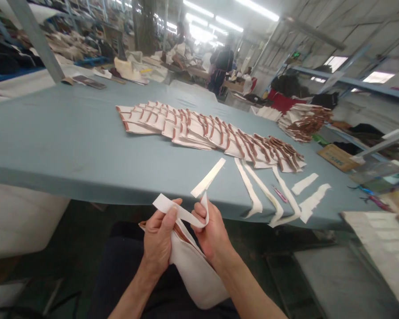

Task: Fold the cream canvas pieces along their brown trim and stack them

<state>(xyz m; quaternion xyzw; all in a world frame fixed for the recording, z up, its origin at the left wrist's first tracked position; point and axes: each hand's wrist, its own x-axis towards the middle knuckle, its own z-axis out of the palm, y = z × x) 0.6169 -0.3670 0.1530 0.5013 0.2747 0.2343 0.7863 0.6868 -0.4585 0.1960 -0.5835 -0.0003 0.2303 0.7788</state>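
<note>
My left hand [159, 237] is closed, with thumb and fingers pinching a white strip [184, 214] and the edge of a cream fabric piece with brown trim [199, 277]. Curled fingers of my right hand [211, 230] grip the strip's other end, which bends upward there. The fabric piece hangs below both hands, over my lap. Just beyond my hands, another pale strip [209, 177] lies at the table's front edge. Farther back on the table, a long overlapping row of cream pieces with brown edging [199, 128] is spread out.
The blue-green table [69, 150] spans the view. Long white strips [251, 188] hang over its edge at the right, near a pink small tool [279, 193] and torn scraps [314, 201]. A bundled stack [306, 119] and cardboard box [338, 157] sit farther right. A person [221, 66] stands in the background.
</note>
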